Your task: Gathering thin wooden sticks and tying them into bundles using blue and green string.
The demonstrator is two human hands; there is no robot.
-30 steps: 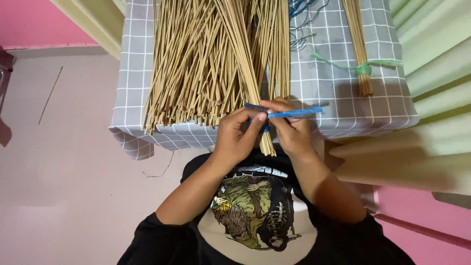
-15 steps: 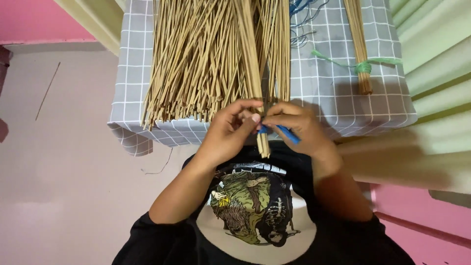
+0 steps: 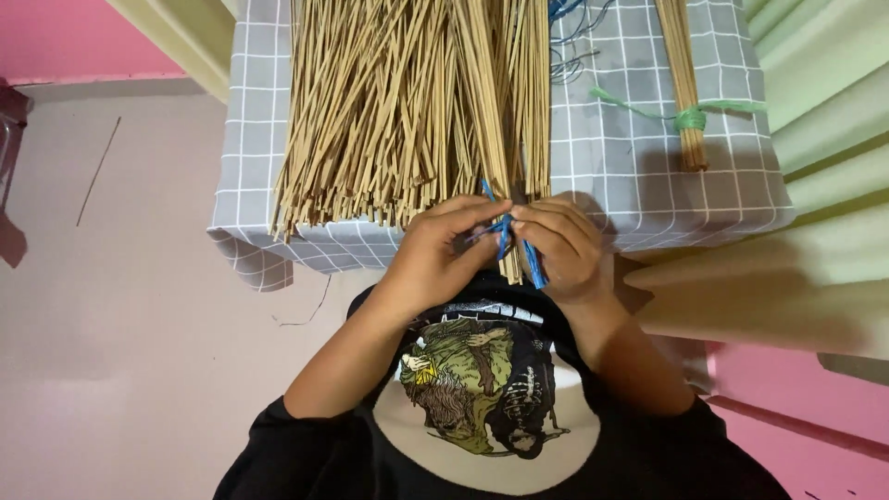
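Note:
Many long tan straw sticks lie fanned over a grey checked cloth on a low table. At the table's near edge, both hands meet around a thin bunch of sticks that juts past the edge. My left hand pinches a blue cord against the bunch from the left. My right hand grips the same cord and bunch from the right. The cord's wraps are partly hidden by my fingers.
A separate small bundle of sticks tied with green string lies on the cloth at the right. Loose blue thread lies at the top centre. Pale green curtain folds hang at the right; pink floor at the left.
The blue cord pointed out to the right a second ago; now it runs down between my fingers along the bunch. Both hands have closed in tighter on the bunch.

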